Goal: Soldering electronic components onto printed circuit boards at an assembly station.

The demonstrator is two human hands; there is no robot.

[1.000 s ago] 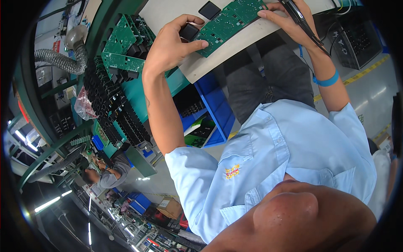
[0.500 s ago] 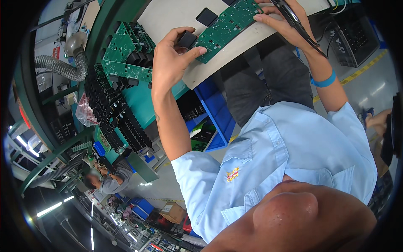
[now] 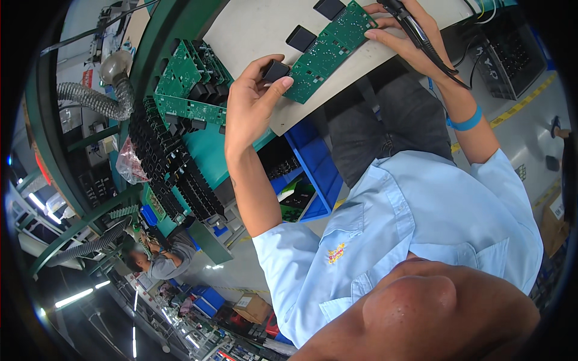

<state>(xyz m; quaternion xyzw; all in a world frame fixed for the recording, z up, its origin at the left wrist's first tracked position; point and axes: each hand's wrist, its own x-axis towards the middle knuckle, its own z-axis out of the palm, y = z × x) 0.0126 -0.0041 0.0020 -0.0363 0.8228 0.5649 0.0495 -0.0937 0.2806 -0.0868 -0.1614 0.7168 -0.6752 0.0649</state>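
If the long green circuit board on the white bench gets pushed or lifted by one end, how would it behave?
The green circuit board looks flat and rigid, so it would likely slide, not roll. It seems thin, probably light. The left hand steadies its end, suggesting it shifts easily.

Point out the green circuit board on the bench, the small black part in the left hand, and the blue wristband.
Green circuit board (image 3: 328, 51), head view, middle of its green face.
Small black part (image 3: 276, 70), head view, its dark top.
Blue wristband (image 3: 465, 122), head view, band on the right wrist.

My pale surface (image 3: 253, 36) carries a green circuit board (image 3: 328, 51); two black square parts (image 3: 301, 37) (flat-lying) sit beside it.
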